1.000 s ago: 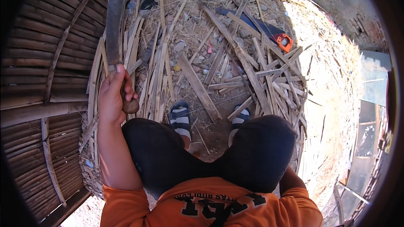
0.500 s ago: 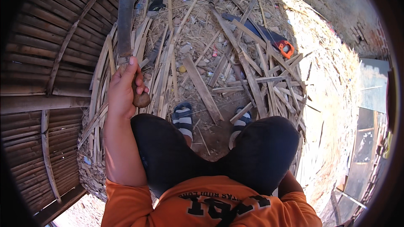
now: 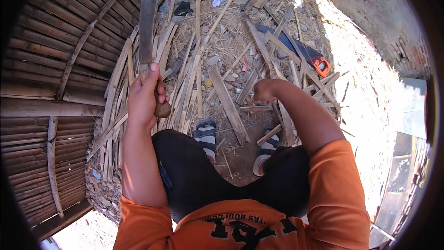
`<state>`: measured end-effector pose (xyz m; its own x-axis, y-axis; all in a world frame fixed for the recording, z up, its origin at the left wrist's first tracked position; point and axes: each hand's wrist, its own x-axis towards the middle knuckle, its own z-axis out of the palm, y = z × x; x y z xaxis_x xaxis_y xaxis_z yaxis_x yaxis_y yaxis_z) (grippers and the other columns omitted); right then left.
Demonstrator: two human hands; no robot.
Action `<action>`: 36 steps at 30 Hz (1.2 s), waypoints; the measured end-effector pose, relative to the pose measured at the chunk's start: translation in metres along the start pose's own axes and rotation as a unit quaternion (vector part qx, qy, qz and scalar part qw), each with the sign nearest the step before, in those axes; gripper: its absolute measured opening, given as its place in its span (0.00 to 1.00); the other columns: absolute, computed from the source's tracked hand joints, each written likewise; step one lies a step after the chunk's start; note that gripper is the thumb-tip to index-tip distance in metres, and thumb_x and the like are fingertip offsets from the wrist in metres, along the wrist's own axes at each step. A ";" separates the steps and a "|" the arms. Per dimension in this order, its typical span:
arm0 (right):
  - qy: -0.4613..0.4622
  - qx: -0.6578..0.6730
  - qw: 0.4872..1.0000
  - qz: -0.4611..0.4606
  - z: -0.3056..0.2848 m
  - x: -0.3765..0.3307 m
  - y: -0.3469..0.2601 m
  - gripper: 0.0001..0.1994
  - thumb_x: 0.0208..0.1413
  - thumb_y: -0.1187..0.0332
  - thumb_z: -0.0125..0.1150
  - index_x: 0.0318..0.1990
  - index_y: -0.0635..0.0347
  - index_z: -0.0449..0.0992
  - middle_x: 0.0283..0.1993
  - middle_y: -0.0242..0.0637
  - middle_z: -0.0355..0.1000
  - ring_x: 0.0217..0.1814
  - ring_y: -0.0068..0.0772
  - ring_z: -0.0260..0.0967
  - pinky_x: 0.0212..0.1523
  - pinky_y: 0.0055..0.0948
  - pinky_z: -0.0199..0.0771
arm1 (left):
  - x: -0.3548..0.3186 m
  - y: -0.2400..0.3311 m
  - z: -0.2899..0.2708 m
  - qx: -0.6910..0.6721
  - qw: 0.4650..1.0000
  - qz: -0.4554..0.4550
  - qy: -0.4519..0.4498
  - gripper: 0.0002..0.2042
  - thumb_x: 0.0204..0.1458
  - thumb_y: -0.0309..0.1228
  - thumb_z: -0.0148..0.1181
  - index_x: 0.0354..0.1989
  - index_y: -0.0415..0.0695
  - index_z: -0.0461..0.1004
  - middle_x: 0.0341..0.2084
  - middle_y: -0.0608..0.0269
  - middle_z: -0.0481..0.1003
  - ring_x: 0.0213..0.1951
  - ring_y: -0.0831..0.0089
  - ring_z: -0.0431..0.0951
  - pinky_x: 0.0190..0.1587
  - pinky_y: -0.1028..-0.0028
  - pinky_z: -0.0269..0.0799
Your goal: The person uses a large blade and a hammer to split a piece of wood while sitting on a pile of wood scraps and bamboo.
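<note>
My left hand [image 3: 144,95] is wrapped round the wooden handle of a machete [image 3: 148,23], thumb lying along the grip. The long dark blade points away from me, above the wood strips at the left. My right hand [image 3: 265,91] reaches over the scattered wooden slats [image 3: 230,104] in front of my feet. Its fingers are curled inward, and whatever they may hold is hidden beneath the hand. Beyond it to the right, a handsaw [image 3: 296,46] with an orange and black handle lies among the slats.
A slatted bamboo wall [image 3: 34,71] rises close at left, beside a bundle of wood strips [image 3: 118,83]. Straw, stones and litter cover the ground. A brick wall [image 3: 402,48] stands at far right. My sandalled feet [image 3: 206,134] are between the wood pieces.
My right arm has come up from beside my right leg and now stretches forward over the slats. The left hand keeps its hold on the machete. The view has shifted slightly.
</note>
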<state>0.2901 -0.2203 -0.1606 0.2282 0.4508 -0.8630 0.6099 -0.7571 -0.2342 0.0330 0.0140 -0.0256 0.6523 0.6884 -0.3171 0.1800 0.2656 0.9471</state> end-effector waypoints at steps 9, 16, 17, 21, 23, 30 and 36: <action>0.242 0.157 0.951 0.115 0.181 0.122 -0.076 0.20 0.59 0.62 0.58 0.55 0.62 0.71 0.56 0.56 0.75 0.57 0.58 0.74 0.58 0.48 0.74 | 0.017 -0.005 -0.013 -0.021 0.999 -0.022 0.018 0.28 0.62 0.62 0.51 0.33 0.45 0.69 0.17 0.70 0.65 0.17 0.80 0.63 0.27 0.74 0.68; 0.250 0.174 0.945 0.121 0.203 0.118 -0.081 0.15 0.58 0.65 0.57 0.50 0.59 0.71 0.50 0.54 0.77 0.58 0.56 0.74 0.56 0.49 0.75 | 0.018 -0.003 -0.011 -0.036 0.998 -0.012 0.044 0.28 0.63 0.63 0.48 0.36 0.45 0.67 0.18 0.72 0.62 0.18 0.80 0.60 0.30 0.73 0.66; 0.268 0.181 0.938 0.126 0.203 0.112 -0.084 0.14 0.58 0.65 0.57 0.50 0.59 0.71 0.50 0.53 0.77 0.57 0.56 0.74 0.56 0.49 0.75 | 0.017 -0.003 -0.011 -0.040 0.998 -0.009 0.045 0.28 0.63 0.63 0.48 0.36 0.45 0.67 0.18 0.72 0.62 0.18 0.80 0.60 0.30 0.73 0.66; 0.258 0.140 0.949 0.116 0.208 0.119 -0.080 0.15 0.58 0.63 0.58 0.49 0.59 0.70 0.47 0.51 0.78 0.52 0.56 0.77 0.53 0.50 0.76 | 0.016 -0.003 -0.011 -0.042 0.998 0.002 0.046 0.28 0.62 0.63 0.49 0.36 0.45 0.66 0.18 0.72 0.62 0.18 0.80 0.60 0.30 0.72 0.66; 0.268 0.150 0.945 0.111 0.204 0.116 -0.079 0.16 0.57 0.62 0.59 0.49 0.59 0.70 0.47 0.51 0.78 0.51 0.57 0.78 0.52 0.50 0.77 | 0.015 0.000 -0.014 -0.039 0.998 0.008 0.057 0.28 0.62 0.63 0.49 0.36 0.45 0.66 0.19 0.72 0.62 0.18 0.80 0.60 0.30 0.72 0.66; 0.229 0.091 0.960 0.132 0.212 0.118 -0.067 0.14 0.61 0.64 0.52 0.52 0.57 0.72 0.48 0.49 0.79 0.50 0.50 0.80 0.51 0.49 0.78 | 0.015 0.004 -0.007 -0.106 0.990 0.009 0.091 0.25 0.63 0.59 0.53 0.32 0.46 0.67 0.17 0.71 0.64 0.18 0.79 0.63 0.28 0.74 0.67; 0.222 0.031 0.968 0.108 0.219 0.112 -0.065 0.13 0.62 0.65 0.50 0.51 0.55 0.74 0.46 0.44 0.81 0.50 0.46 0.81 0.49 0.47 0.78 | 0.009 0.002 -0.012 -0.076 0.993 0.014 0.086 0.24 0.63 0.58 0.54 0.32 0.47 0.67 0.17 0.71 0.64 0.18 0.79 0.63 0.28 0.74 0.66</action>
<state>0.1099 -0.2246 -0.3404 0.6582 0.4271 -0.6200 0.4673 -0.8774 -0.1083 0.0304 0.0288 -0.0268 0.5172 0.7990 -0.3068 0.0422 0.3342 0.9415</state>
